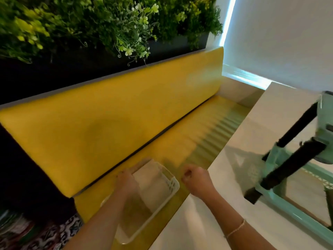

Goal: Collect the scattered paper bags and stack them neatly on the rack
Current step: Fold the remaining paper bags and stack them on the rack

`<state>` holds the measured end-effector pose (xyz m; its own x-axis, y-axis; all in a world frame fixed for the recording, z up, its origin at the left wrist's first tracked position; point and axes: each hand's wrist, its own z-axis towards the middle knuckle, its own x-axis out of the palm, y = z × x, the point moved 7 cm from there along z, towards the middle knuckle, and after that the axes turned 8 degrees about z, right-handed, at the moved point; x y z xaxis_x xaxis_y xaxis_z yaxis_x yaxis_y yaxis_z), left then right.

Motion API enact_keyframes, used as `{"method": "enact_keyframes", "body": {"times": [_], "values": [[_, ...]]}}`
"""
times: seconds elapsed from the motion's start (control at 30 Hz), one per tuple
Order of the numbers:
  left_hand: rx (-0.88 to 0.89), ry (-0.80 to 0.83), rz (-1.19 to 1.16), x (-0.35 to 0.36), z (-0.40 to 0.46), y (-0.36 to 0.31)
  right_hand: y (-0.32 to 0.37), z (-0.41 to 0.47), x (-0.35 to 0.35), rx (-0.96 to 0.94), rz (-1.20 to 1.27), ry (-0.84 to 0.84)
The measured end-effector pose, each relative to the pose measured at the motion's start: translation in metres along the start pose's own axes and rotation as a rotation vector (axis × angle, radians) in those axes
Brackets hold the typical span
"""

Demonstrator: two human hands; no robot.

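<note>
Motion-blurred wide-angle view, window glare upper right.

Yellow bench seat (180,141) carries white basket (169,179) holding paper bags (151,179).

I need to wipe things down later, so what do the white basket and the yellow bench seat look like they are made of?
The white basket looks like moulded plastic with a slightly glossy finish: thin walls and rows of punched slots. The yellow bench seat looks like padded vinyl or faux leather, smooth with a soft sheen and stitched ribs; motion blur leaves fabric possible.
</note>
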<state>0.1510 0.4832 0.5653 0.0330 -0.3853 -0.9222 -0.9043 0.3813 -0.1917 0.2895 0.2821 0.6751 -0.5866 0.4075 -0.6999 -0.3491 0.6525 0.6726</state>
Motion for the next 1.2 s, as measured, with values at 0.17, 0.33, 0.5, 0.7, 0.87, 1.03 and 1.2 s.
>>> {"method": "enact_keyframes", "body": {"times": [0.17,0.33,0.5,0.7,0.87,1.03,1.2], "values": [[-0.035,0.057,-0.016,0.038,0.053,0.010,-0.006,0.029,0.020,-0.055,0.029,-0.013],[-0.014,0.143,-0.078,0.050,0.073,-0.014,-0.022,0.039,0.028,-0.094,0.109,-0.060],[0.098,0.042,0.239,0.055,0.067,-0.035,-0.029,0.036,0.014,-0.127,0.145,-0.149],[0.230,-0.081,0.201,0.050,0.031,-0.053,-0.031,0.018,-0.006,-0.101,0.206,-0.240],[0.434,-0.231,0.159,-0.020,-0.011,-0.067,-0.033,-0.012,-0.014,-0.017,0.284,-0.225],[0.495,-0.215,-0.124,-0.130,-0.061,-0.063,-0.040,-0.050,-0.018,0.123,0.424,-0.160],[0.502,0.076,-0.802,-0.187,-0.129,-0.064,-0.035,-0.094,-0.027,0.231,0.884,-0.066]]}}
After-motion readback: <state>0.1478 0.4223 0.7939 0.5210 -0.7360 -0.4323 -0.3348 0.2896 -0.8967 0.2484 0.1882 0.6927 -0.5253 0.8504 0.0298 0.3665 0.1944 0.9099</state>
